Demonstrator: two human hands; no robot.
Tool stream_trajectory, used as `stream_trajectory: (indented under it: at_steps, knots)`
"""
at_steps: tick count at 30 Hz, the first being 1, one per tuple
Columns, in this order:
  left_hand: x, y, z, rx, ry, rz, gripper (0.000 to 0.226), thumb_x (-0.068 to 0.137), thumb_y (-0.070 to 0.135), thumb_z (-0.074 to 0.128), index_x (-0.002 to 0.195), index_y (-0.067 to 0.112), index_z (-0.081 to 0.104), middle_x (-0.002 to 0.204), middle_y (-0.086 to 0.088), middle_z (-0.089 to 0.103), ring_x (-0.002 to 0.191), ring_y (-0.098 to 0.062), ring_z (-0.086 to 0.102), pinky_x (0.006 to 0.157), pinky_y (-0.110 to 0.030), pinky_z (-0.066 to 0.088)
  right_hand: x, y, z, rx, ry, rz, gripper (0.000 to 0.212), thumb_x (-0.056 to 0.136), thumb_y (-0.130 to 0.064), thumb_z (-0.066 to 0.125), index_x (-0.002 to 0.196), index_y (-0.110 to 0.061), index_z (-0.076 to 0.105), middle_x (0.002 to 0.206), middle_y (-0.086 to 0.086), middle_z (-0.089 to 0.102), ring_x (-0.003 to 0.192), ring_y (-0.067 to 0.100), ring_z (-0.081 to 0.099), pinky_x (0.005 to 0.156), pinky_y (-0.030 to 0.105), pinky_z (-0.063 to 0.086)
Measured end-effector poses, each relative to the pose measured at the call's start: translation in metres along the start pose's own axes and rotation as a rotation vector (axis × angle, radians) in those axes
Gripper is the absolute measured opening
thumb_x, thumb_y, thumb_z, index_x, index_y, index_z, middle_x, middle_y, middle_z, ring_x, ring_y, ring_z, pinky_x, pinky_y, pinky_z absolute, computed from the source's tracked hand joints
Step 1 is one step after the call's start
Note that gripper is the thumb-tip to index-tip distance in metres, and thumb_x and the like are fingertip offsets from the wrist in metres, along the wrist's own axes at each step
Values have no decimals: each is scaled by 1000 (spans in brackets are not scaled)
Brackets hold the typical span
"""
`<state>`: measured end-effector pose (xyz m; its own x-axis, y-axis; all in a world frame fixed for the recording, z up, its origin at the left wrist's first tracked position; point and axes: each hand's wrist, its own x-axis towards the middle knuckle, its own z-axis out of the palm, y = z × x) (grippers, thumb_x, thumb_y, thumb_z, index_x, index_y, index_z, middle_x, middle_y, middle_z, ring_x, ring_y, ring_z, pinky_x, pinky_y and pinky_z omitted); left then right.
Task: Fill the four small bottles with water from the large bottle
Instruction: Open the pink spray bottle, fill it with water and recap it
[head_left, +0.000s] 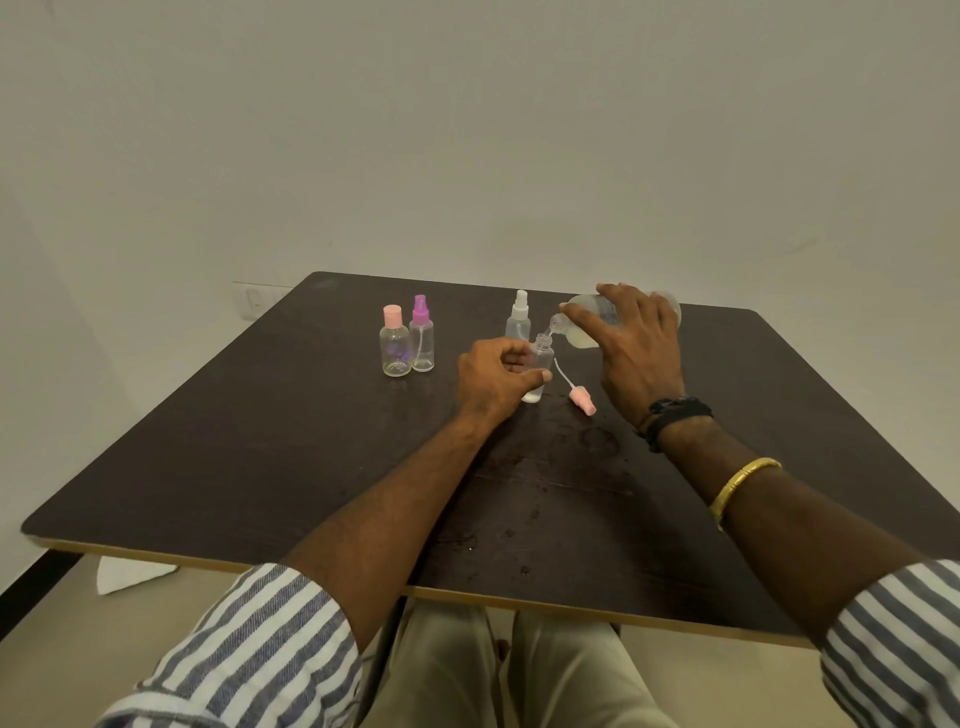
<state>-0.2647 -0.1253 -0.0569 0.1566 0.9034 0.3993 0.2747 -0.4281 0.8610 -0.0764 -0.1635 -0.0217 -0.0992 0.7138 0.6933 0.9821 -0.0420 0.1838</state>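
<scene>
The right hand (636, 358) hides most of the large bottle (589, 317); its water stream is too faint to tell.

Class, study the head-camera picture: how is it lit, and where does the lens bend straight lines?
Head view: soft, even light with only faint shadows; no harsh glare on the dark table; wide-angle distortion bows the table's edges; the clear open bottle in the left hand looks slightly soft.

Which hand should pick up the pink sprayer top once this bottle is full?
Probably the right hand: the pink sprayer top lies just below it, but it must first set down the large bottle. The left hand is steadying the open small bottle.
</scene>
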Motion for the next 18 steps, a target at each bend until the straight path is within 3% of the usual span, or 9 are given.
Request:
stream_trajectory:
  at_steps: [11, 18]
  knots:
    - [0, 0, 1, 3, -3, -1, 42, 75, 22, 89, 112, 8, 74, 100, -3, 76, 81, -3, 69, 72, -8, 55, 0, 0, -2, 5, 8, -4, 89, 67, 18, 59, 139, -34, 54, 143, 16, 49, 133, 40, 44, 111, 59, 31]
    - [-1, -2, 0, 0, 3, -6, 41, 74, 22, 90, 110, 9, 75, 100, -5, 77, 85, -10, 72, 80, -21, 61, -1, -1, -2, 3, 3, -6, 87, 68, 17, 60, 138, -33, 54, 143, 16, 49, 134, 41, 43, 112, 60, 31]
